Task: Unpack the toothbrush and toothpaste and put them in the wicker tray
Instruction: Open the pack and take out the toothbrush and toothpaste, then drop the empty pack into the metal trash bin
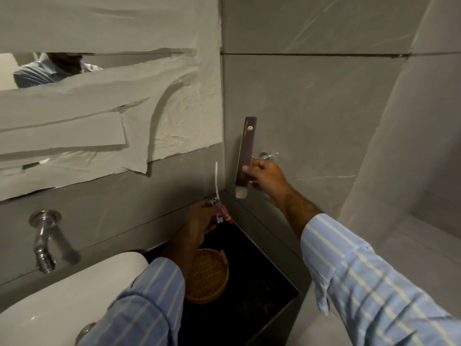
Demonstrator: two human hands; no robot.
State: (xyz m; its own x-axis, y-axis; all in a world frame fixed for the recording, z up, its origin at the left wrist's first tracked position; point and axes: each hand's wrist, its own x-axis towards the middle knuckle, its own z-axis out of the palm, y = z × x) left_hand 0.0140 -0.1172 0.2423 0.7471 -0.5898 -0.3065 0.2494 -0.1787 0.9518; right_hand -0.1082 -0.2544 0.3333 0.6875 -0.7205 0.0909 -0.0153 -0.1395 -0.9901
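Note:
My left hand grips a white toothbrush, which stands upright, together with a small red and white toothpaste tube. Both are held above the black counter near the wall corner. My right hand holds a long dark brown box upright against the side wall, its open white flap pointing down. The round wicker tray lies on the counter below my left forearm, which hides part of it. The part of the tray that shows holds nothing.
A white basin sits at the lower left with a chrome tap on the wall above it. Paper covers most of the mirror. A chrome fitting sticks out of the side wall behind the box. The black counter ends at grey tiled walls.

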